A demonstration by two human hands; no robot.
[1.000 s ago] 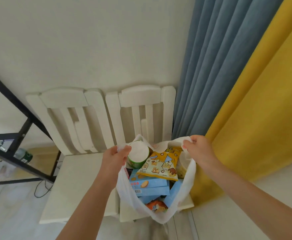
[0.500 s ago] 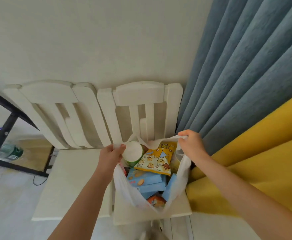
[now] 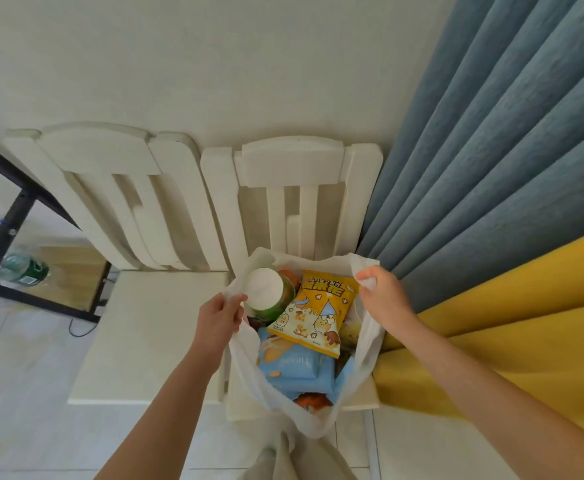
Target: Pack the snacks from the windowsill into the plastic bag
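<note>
A white plastic bag [image 3: 276,396] sits open on the seat of the right white chair [image 3: 294,168]. My left hand [image 3: 219,315] grips the bag's left rim and my right hand [image 3: 382,296] grips its right rim, holding the mouth wide. Inside lie a green tub with a white lid [image 3: 268,292], a yellow popcorn packet [image 3: 318,311], blue biscuit packs [image 3: 295,367] and an orange packet [image 3: 313,400] at the bottom.
A second white chair [image 3: 110,188] stands to the left against the wall. Blue curtain [image 3: 491,150] and yellow curtain [image 3: 525,341] hang right beside the bag. A black-framed table [image 3: 3,223] with a green bottle [image 3: 24,270] under it is at far left.
The view has shifted closer to the bag. Both hands keep their grip on the rims and have pulled the mouth a little wider.
</note>
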